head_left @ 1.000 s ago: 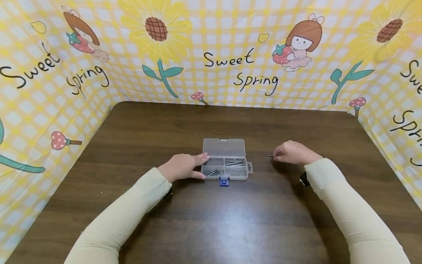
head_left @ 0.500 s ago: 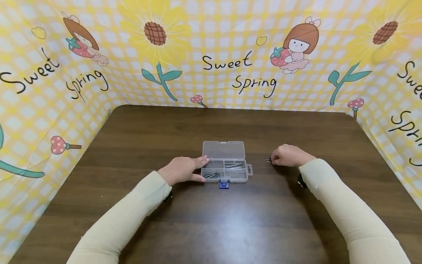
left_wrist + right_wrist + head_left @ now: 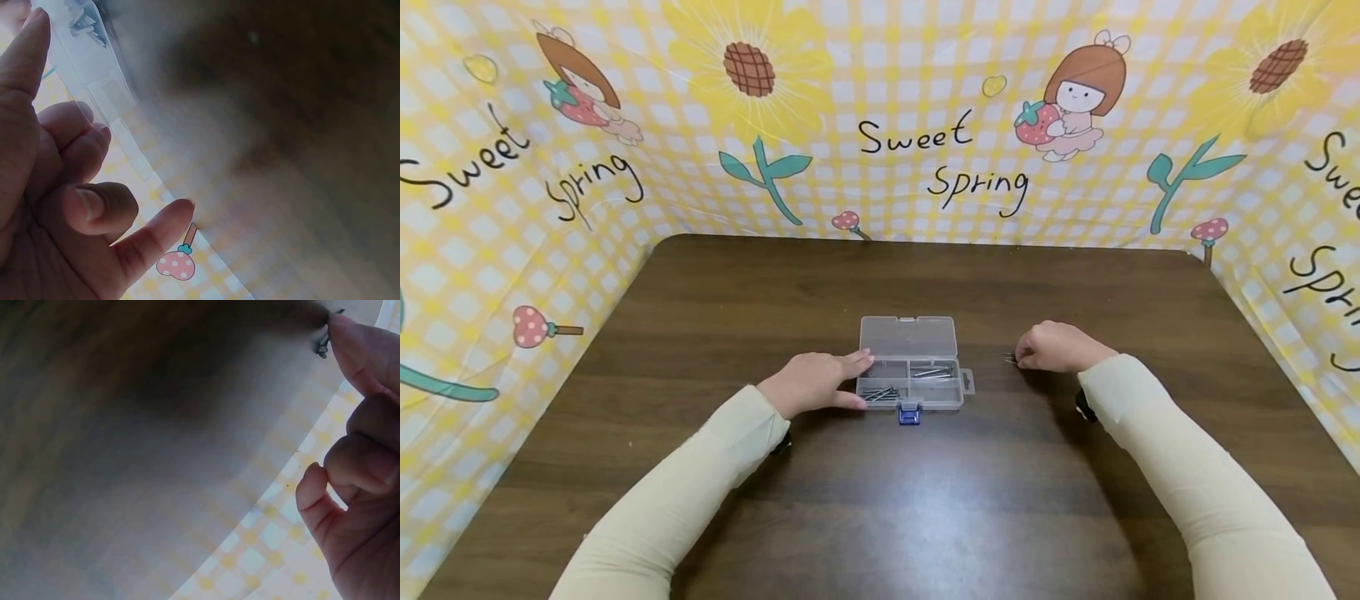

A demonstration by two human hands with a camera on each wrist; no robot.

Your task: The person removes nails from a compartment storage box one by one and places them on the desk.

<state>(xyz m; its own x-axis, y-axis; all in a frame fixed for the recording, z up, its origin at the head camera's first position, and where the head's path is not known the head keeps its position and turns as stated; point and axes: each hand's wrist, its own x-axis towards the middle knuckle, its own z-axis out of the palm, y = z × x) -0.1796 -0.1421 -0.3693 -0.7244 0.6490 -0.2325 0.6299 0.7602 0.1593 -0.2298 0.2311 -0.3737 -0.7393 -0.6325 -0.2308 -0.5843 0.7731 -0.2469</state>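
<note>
A clear plastic divided box (image 3: pixel 936 394) stands on the table with its lid (image 3: pixel 908 336) folded back and a blue latch (image 3: pixel 909 415) at the front. Thin metal nails (image 3: pixel 880 393) lie in the front left compartment, and more are in the back right one. My left hand (image 3: pixel 811 383) rests against the box's left end, thumb and forefinger touching it. Right of the box, my right hand (image 3: pixel 1056 347) pinches a few nails (image 3: pixel 1010 358) low over the table. Their heads show beside the thumb in the right wrist view (image 3: pixel 322 350); the fingers hide the rest.
The dark wooden table (image 3: pixel 760 283) runs back to a yellow checked cloth (image 3: pixel 820 167) that rises behind it and on both sides. A hang tab (image 3: pixel 968 382) sticks out from the box's right end.
My right hand has shifted slightly left and its fingers have drawn closer over the nails. The left hand and the box stay put; the head view tilts a little.
</note>
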